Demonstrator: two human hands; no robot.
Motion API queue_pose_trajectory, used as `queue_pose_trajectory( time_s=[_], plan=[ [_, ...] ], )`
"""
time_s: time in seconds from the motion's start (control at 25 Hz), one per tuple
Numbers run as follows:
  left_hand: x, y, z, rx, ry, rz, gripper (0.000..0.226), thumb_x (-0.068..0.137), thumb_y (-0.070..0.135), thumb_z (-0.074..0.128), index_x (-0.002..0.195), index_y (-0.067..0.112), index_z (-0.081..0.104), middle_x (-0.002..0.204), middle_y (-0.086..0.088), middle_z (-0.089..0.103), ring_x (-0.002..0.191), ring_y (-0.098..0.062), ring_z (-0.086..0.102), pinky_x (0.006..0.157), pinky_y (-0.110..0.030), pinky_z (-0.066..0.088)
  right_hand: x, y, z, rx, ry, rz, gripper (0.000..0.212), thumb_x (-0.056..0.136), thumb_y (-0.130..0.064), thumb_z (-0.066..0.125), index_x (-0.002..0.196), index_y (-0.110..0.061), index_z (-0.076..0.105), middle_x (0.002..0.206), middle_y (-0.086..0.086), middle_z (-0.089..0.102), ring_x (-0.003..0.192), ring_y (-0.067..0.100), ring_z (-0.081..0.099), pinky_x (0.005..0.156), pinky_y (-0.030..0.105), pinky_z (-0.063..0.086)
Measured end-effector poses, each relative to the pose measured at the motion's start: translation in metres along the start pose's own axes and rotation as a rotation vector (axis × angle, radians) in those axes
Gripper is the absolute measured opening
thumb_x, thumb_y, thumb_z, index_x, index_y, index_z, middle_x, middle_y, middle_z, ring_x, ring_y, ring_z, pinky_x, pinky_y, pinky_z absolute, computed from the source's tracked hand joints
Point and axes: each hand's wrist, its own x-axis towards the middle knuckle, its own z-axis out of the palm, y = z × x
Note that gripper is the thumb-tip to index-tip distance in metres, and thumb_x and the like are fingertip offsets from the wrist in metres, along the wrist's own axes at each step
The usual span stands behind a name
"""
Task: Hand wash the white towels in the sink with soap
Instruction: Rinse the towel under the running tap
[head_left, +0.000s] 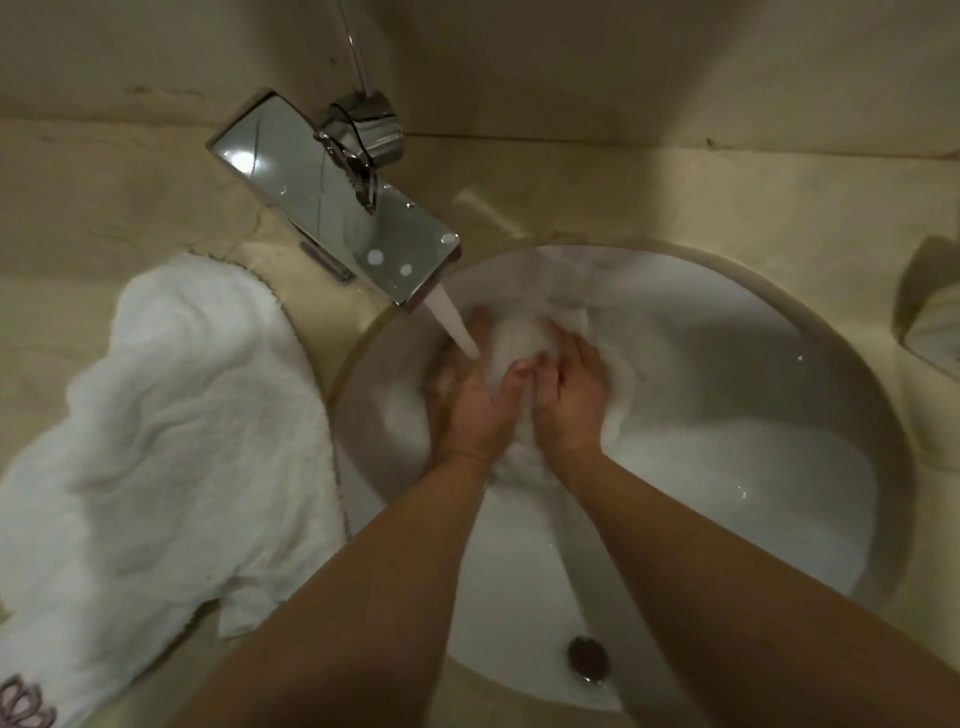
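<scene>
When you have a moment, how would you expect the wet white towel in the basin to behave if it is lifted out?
The bunched white towel would probably sag limply, since it crumples between the left hand and right hand. It likely feels heavy and drips, as the water stream soaks it.

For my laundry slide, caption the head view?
Both hands scrub a white towel under the running tap in the sink.

We see a white towel (524, 343) in a white sink (727, 467), a second white towel (171, 441) bearing a pink flower outline on the beige veined counter (675, 208), and a mirror-chrome faucet (332, 197).
</scene>
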Motion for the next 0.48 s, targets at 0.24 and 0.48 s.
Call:
queue_pose_trajectory(
  time_s=[0.24, 0.48],
  plan=[
    [0.013, 0.004, 0.007, -0.054, 0.121, -0.118, 0.08, 0.079, 0.07, 0.036, 0.126, 0.012, 0.066, 0.123, -0.012, 0.068, 0.119, -0.03, 0.061, 0.106, -0.032, 0.04, 0.016, -0.006, 0.002, -0.094, 0.017, 0.131, 0.08, 0.087, -0.063, 0.023, 0.123, -0.005, 0.065, 0.119, 0.023, 0.065, 0.114, 0.038, 0.056, 0.101, 0.039, 0.036],
    [0.019, 0.019, -0.002, 0.111, -0.066, -0.156, 0.079, 0.084, 0.07, 0.02, 0.128, 0.018, 0.06, 0.121, -0.014, 0.066, 0.113, -0.035, 0.06, 0.095, -0.04, 0.047, 0.028, -0.014, 0.001, -0.118, 0.012, 0.27, 0.061, 0.099, -0.057, 0.04, 0.113, -0.004, 0.068, 0.114, 0.019, 0.068, 0.109, 0.034, 0.062, 0.101, 0.04, 0.041]
  ],
)
